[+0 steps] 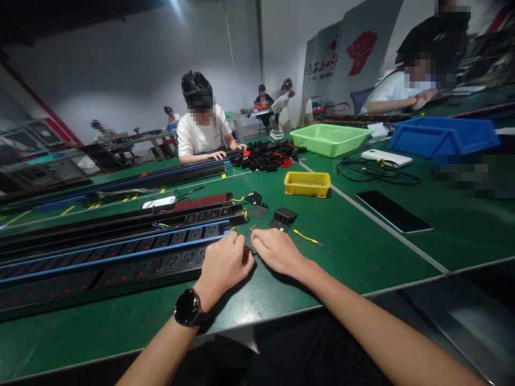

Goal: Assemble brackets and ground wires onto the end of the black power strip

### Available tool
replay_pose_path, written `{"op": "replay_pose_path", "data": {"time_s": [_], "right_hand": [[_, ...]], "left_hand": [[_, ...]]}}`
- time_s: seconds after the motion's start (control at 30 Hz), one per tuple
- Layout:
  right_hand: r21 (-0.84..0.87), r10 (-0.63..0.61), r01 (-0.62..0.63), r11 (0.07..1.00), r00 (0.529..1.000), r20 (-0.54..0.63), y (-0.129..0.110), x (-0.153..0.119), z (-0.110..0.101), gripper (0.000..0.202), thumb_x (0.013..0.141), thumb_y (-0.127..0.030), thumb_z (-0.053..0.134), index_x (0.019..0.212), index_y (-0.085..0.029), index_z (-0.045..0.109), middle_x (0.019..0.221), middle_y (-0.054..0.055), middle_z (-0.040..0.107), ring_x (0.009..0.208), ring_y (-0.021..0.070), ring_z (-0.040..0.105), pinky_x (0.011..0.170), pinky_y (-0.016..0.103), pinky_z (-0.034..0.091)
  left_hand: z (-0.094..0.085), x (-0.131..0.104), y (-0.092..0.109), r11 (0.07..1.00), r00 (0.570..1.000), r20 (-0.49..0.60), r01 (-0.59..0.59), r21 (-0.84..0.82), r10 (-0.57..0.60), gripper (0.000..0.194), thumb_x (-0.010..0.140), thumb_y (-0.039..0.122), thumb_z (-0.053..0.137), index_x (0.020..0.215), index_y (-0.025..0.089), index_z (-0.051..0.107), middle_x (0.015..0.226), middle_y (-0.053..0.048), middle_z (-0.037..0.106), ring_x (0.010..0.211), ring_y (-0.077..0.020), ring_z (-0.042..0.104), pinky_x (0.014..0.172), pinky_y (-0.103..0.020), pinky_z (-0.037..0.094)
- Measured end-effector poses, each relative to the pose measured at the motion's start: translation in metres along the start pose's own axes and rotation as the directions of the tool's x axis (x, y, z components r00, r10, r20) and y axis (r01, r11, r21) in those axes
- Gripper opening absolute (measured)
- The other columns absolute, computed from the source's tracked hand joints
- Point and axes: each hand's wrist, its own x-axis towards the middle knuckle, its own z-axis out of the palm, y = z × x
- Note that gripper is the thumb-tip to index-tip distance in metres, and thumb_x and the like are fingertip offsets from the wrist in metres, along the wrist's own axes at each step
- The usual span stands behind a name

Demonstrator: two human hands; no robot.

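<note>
My left hand [225,265], with a black watch [187,307] on the wrist, is closed over the right end of the nearest long black power strip [139,271]. What its curled fingers hold is hidden. Close beside it, my right hand [277,251] is closed too, its fingertips meeting the left hand at the strip's end. A small brownish piece [253,228] shows at its knuckles; a thin dark part between the hands is too small to name. Just beyond lie a black end bracket [285,215] and a yellow wire with a ring terminal [308,237].
More strips [201,215] lie behind on the green table [354,257]. A yellow tray [308,185], green basket [332,139], blue bin [442,136] and phone [392,210] stand around. Across the table, a person [205,126] handles a pile of black parts [263,155].
</note>
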Motion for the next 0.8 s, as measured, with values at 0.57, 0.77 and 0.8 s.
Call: {"op": "replay_pose_path", "data": {"time_s": [0.57,0.77,0.8], "right_hand": [[0.095,0.432,-0.426,0.900,0.839,-0.332,0.066,0.000,-0.048,0.032,0.097,-0.030,0.044,0.096,-0.026,0.076,0.100,0.007,0.077,0.088,0.0249,0.067,0.067,0.029,0.036],[-0.042,0.351,-0.372,0.927,0.902,-0.252,0.070,0.002,-0.043,0.027,0.092,-0.025,0.052,0.107,-0.025,0.074,0.104,0.007,0.076,0.089,0.0244,0.068,0.068,0.030,0.038],[-0.055,0.321,-0.344,0.937,0.914,-0.247,0.069,0.003,-0.042,0.026,0.092,-0.025,0.053,0.106,-0.025,0.074,0.103,0.007,0.076,0.089,0.0235,0.067,0.068,0.029,0.038]], "left_hand": [[0.001,0.000,0.004,0.998,0.999,-0.035,0.016,0.067,-0.014,0.018,0.095,0.030,0.048,0.085,0.020,0.059,0.087,-0.008,0.064,0.076,-0.0234,0.064,0.057,-0.033,0.039],[-0.001,0.001,0.003,0.999,0.999,-0.044,0.017,0.048,-0.015,0.017,0.094,0.029,0.049,0.084,0.020,0.059,0.086,-0.008,0.065,0.075,-0.0233,0.064,0.057,-0.033,0.039],[-0.001,0.001,0.003,0.999,0.999,-0.042,0.018,0.043,-0.017,0.017,0.094,0.029,0.049,0.084,0.020,0.060,0.087,-0.008,0.065,0.075,-0.0233,0.064,0.057,-0.033,0.038]]}}
